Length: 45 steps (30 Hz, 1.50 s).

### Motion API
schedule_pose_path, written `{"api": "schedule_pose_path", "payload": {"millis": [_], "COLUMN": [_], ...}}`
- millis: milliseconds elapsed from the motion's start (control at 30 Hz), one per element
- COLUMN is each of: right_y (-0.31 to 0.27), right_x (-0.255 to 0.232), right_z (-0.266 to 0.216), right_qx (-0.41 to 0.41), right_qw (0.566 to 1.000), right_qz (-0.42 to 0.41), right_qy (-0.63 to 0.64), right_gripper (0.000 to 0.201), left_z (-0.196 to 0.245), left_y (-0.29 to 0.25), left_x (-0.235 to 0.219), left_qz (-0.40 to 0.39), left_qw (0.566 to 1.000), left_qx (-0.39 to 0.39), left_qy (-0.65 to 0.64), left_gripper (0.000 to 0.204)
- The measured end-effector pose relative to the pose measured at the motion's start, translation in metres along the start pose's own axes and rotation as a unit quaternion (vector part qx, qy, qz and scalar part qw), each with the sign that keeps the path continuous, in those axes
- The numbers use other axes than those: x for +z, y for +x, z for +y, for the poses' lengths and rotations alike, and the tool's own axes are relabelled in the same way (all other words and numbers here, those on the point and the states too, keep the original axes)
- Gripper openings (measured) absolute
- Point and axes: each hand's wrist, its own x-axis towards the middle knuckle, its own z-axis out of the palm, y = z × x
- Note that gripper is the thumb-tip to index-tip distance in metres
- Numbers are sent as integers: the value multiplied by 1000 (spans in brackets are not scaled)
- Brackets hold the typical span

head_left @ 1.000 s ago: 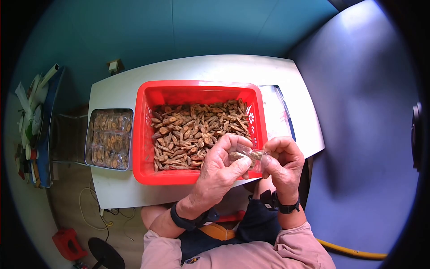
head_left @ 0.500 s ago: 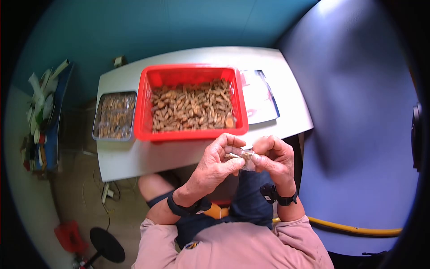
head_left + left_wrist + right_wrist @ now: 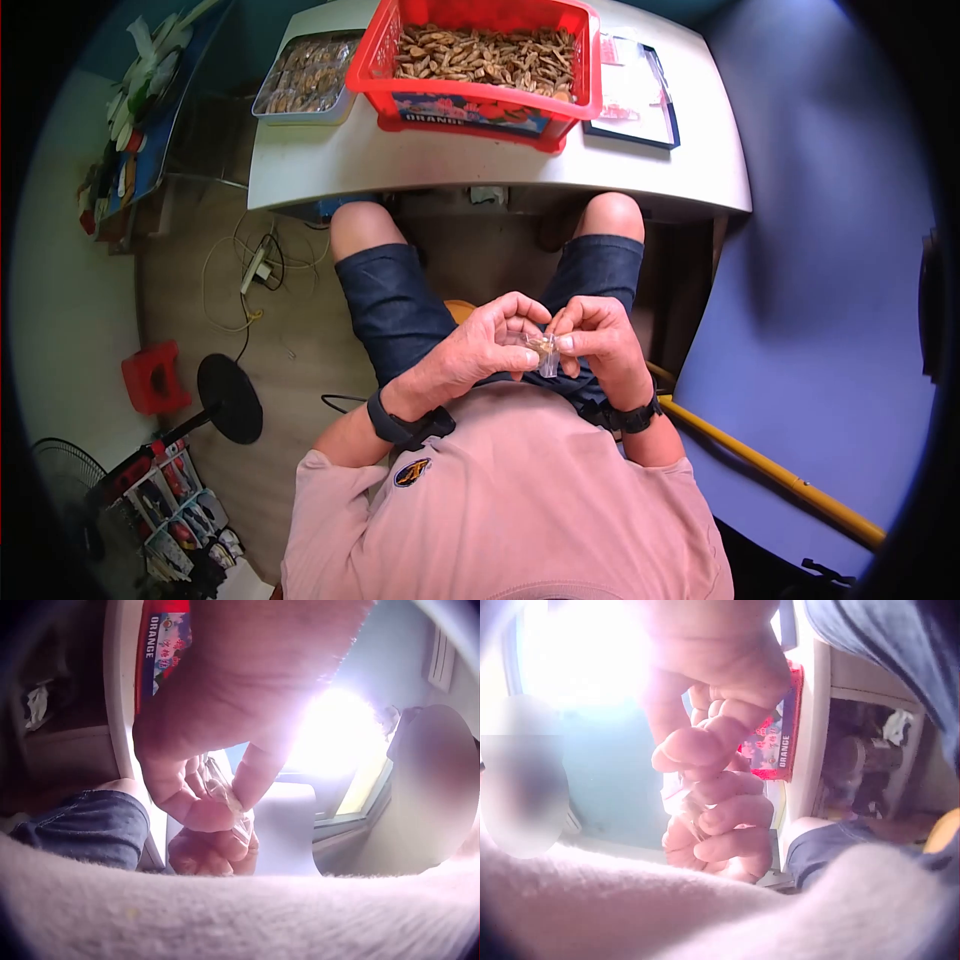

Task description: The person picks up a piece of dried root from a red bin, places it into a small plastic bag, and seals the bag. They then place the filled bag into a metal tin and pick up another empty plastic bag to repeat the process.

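Note:
Over the person's lap, both hands hold a small clear plastic bag [image 3: 547, 362] with a little brown content. The left hand [image 3: 478, 345] pinches one side between thumb and fingers, and the right hand [image 3: 604, 345] pinches the other side near the top. In the left wrist view the crinkled bag [image 3: 216, 778] shows between thumb and fingers. From the right wrist, most of the bag [image 3: 677, 796] is hidden behind fingers. Beyond the hands, a red plastic basket [image 3: 372, 62] on the table holds many dried brown slices [image 3: 480, 62].
The white table [image 3: 330, 172] also bears a metal tin [image 3: 300, 118] of small filled packets on the left and a dark-edged tray [image 3: 640, 141] with clear bags on the right. A power strip [image 3: 256, 268] and cables lie on the floor. A yellow pipe [image 3: 770, 470] runs at right.
The hands, still holding the bag, are now close to the body over the lap, away from the basket. The head view has tilted down, so table and basket sit higher in it.

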Motion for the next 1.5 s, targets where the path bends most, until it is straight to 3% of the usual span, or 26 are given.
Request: {"api": "schedule_pose_path", "payload": {"millis": [67,300,367,400,467,600,767,833,900,1067,1133,1500], "right_y": [1,-8,-7,-7,-8,-13,-15,-19,-19,-21,-17,-8], "right_x": [-7,-2,0,1,4,5,-1,0,-2,-6,-6,-9], "right_z": [9,18,27,26,21,14,9,5,7,5,10,9], "right_qx": [7,-41,-190,-190,-252,-173,-136,-121,-102,-57,-103,-103], "right_qw": [999,996,956,956,894,967,949,980,980,986,975,981], "right_qz": [-17,13,26,26,17,17,11,-4,5,3,29,22], "right_qy": [33,-84,-220,-220,-370,-186,-284,-160,-169,-158,-196,-161], "right_gripper": [11,8,6,6,6,6,9,12,11,10,9,6], "left_z": [-3,-12,-12,-13,-13,-16,-17,-18,-17,-13,-16,-17], "left_y": [-3,-6,-5,-4,-2,1,3,5,7,13,13,22], "left_x": [2,1,1,1,1,1,3,3,5,9,10,2], "left_qz": [-10,4,9,14,14,11,24,21,18,17,25,14], "left_qw": [1000,1000,1000,1000,1000,1000,999,999,1000,999,999,1000], "left_qx": [4,-1,1,4,-3,4,-12,-20,-23,-31,-34,-24], "left_qy": [-19,-12,-8,-6,1,19,25,26,6,3,4,15], "left_gripper": [55,63,62,62,59,52,35,28,21,20,20,23]}}
